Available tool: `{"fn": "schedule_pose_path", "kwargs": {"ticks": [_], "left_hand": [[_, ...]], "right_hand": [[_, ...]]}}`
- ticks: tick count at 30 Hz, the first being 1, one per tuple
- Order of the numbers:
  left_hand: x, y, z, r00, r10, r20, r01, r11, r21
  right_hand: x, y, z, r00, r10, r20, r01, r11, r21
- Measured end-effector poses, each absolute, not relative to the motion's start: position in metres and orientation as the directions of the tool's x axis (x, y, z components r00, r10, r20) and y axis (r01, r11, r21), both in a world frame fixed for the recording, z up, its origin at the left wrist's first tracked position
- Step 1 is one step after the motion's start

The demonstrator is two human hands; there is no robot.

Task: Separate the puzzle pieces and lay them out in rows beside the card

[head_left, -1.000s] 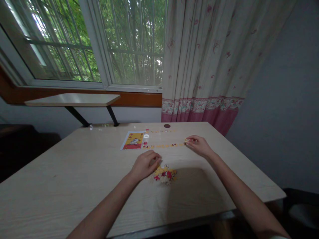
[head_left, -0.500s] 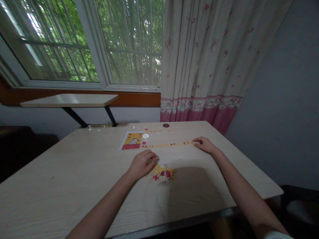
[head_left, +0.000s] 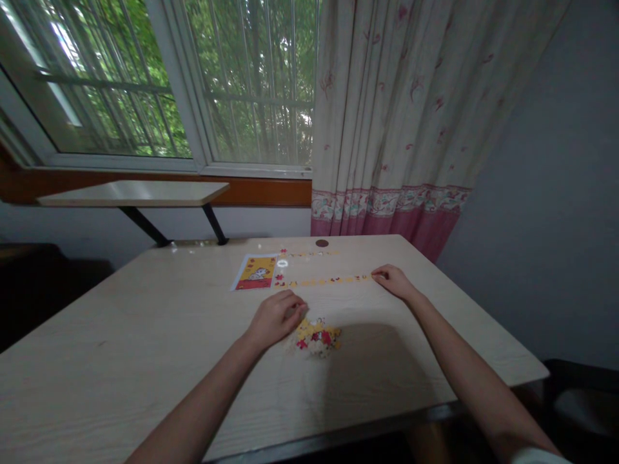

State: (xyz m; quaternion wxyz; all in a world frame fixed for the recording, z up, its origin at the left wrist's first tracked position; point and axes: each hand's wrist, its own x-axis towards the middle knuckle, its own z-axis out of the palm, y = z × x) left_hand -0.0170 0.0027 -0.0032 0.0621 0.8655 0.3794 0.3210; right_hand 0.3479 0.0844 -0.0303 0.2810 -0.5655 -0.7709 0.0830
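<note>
A pale wooden table [head_left: 145, 335] carries a jigsaw puzzle. A yellow and red reference picture [head_left: 256, 272] lies flat near the far edge. A thin row of joined yellow pieces [head_left: 324, 281] runs to the right of it, and a shorter row [head_left: 304, 253] lies behind. My right hand [head_left: 394, 281] rests at the long row's right end, its fingertips pinched together on the end piece. My left hand [head_left: 275, 317] lies knuckles up with its fingers curled, touching the left side of a heap of loose pieces [head_left: 316, 337]. Whatever those fingers hold is hidden.
A small dark round thing [head_left: 322, 243] sits at the table's far edge. Behind stand a barred window [head_left: 193, 77], a narrow shelf on black brackets [head_left: 130, 192] and a flowered curtain [head_left: 401, 116]. The table's right corner [head_left: 536, 374] is close to my right arm.
My right hand carried a piece to the right along the long row and now rests at its right end. My left hand stays by the heap.
</note>
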Motion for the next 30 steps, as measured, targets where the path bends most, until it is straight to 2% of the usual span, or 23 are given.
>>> {"fn": "schedule_pose_path", "kwargs": {"ticks": [11, 16, 20, 24, 27, 30], "left_hand": [[-0.016, 0.002, -0.002, 0.508, 0.696, 0.507, 0.617, -0.705, 0.349], [-0.016, 0.001, -0.001, 0.520, 0.705, 0.482, 0.631, -0.698, 0.339], [-0.016, 0.002, -0.002, 0.526, 0.713, 0.463, 0.633, -0.692, 0.348], [-0.014, 0.002, -0.003, 0.538, 0.718, 0.441, 0.646, -0.688, 0.331], [-0.012, 0.000, -0.003, 0.558, 0.719, 0.414, 0.645, -0.690, 0.329], [-0.009, -0.002, -0.003, 0.582, 0.711, 0.395, 0.633, -0.701, 0.329]], "right_hand": [[0.348, 0.083, -0.030, -0.202, 0.925, 0.323, 0.841, 0.333, -0.427], [0.331, 0.074, -0.019, -0.221, 0.879, 0.422, 0.826, 0.399, -0.398], [0.289, 0.052, -0.006, -0.364, 0.797, 0.482, 0.743, 0.560, -0.366], [0.242, 0.028, -0.001, -0.628, 0.667, 0.400, 0.584, 0.744, -0.325], [0.220, 0.017, -0.004, -0.727, 0.622, 0.292, 0.545, 0.781, -0.307], [0.212, 0.013, -0.007, -0.734, 0.639, 0.229, 0.570, 0.764, -0.304]]}}
